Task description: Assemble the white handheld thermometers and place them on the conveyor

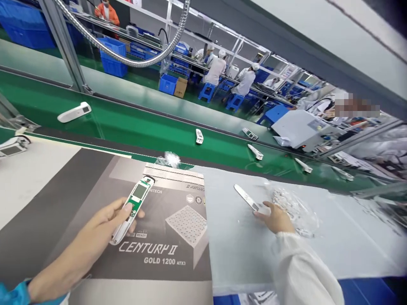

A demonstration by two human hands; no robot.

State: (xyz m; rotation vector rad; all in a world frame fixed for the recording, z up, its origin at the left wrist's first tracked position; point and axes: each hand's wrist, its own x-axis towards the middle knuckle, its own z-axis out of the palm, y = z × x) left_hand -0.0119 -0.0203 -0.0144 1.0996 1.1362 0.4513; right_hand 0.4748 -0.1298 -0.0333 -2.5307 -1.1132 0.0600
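Observation:
My left hand (122,216) holds a white handheld device casing (119,233) above the dark printed cardboard. A green circuit board (135,204) with a small grey screen lies in this casing, and my thumb rests on the board. On the grey-white sheet to the right, my right hand (276,217) has its thumb and forefinger at the near end of a slim white cover (244,197), which slants away to the upper left. Beside that hand is a clear plastic bag (295,209) of small white parts.
A green conveyor (152,131) crosses behind the work surface, carrying several white device pieces (74,113). Crumpled clear plastic (171,159) lies at its near edge. A metal post (62,42) and flexible metal hose (136,63) stand beyond. People in white work farther back.

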